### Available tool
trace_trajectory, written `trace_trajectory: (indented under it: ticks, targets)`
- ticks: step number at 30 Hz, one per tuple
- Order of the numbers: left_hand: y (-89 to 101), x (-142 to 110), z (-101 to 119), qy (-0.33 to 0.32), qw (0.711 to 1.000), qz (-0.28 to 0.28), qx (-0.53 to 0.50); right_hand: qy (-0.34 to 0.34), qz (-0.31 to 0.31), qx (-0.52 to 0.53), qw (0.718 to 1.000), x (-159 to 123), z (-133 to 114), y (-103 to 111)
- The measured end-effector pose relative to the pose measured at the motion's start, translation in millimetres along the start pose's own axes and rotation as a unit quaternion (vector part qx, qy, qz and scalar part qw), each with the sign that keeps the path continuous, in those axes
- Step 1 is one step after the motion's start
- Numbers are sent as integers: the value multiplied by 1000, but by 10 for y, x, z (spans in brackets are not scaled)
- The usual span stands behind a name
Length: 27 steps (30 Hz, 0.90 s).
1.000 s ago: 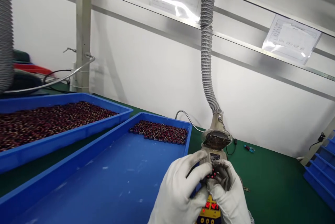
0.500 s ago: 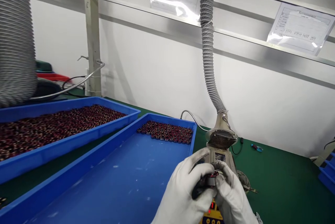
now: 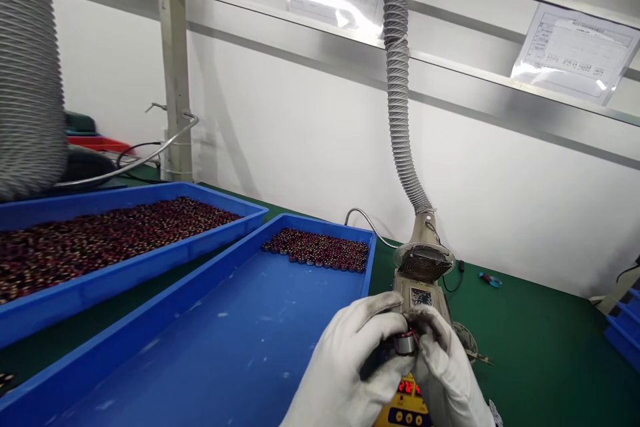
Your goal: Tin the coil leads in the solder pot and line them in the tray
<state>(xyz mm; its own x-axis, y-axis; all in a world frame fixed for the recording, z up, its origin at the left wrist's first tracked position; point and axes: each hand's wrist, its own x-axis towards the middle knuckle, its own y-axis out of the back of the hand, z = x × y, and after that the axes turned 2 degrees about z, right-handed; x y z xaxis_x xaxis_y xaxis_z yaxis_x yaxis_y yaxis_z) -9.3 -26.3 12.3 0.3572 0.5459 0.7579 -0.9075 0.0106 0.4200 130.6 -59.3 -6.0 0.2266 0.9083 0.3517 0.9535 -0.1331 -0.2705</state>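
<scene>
In white gloves with grey-stained fingertips, both my hands meet at the lower middle of the head view. Between the thumb and fingers of my left hand (image 3: 353, 360) is a small motor stator (image 3: 405, 343), a round part with a shiny metal side and dark red windings on top. My right hand (image 3: 445, 360) pinches the same stator from the right; its fingertips partly cover the windings. Behind and below the hands stands a solder pot (image 3: 421, 297) with a small rectangular well. Its yellow control panel (image 3: 407, 412) shows red digits, partly hidden by the gloves.
A long blue tray (image 3: 210, 347) at left centre holds rows of similar parts (image 3: 317, 250) at its far end. Another blue tray (image 3: 255, 214) is heaped with them. A fume hood (image 3: 425, 260) on a grey hose (image 3: 399, 80) overhangs the pot. Blue bins (image 3: 625, 330) stand right.
The stator has turned between my fingers and shows more of its metal side. My hands have shifted slightly, uncovering more of the red digits on the panel.
</scene>
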Motion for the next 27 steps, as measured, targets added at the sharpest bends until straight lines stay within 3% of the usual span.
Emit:
trace_trajectory:
  ticks: [4, 8, 12, 15, 18, 20, 24, 27]
  targets:
    - [16, -15, -22, -31, 999, -8, 33, 20, -13, -47, 999, 3, -11, 110]
    - [24, -4, -38, -83, 996, -20, 23, 28, -65, -75, 995, -3, -101, 128]
    - [29, 30, -6, -119, 992, -27, 44, 66, -21, -72, 995, 20, -138, 51]
    - [29, 41, 17, -142, 987, -29, 75, 27, 20, 23, 999, 17, -141, -14]
    - [32, 24, 10, -161, 981, -15, 111, -29, 56, 170, 983, 11, -131, -1]
    - [38, 10, -8, -157, 979, 0, 131, -34, 80, 196, 977, 26, -93, 50]
    - [44, 9, -44, -148, 976, 32, 155, -12, 73, 102, 992, 55, 39, 99]
    - [35, 20, -53, -157, 973, 52, 160, -29, 59, 44, 997, 29, 93, 6]
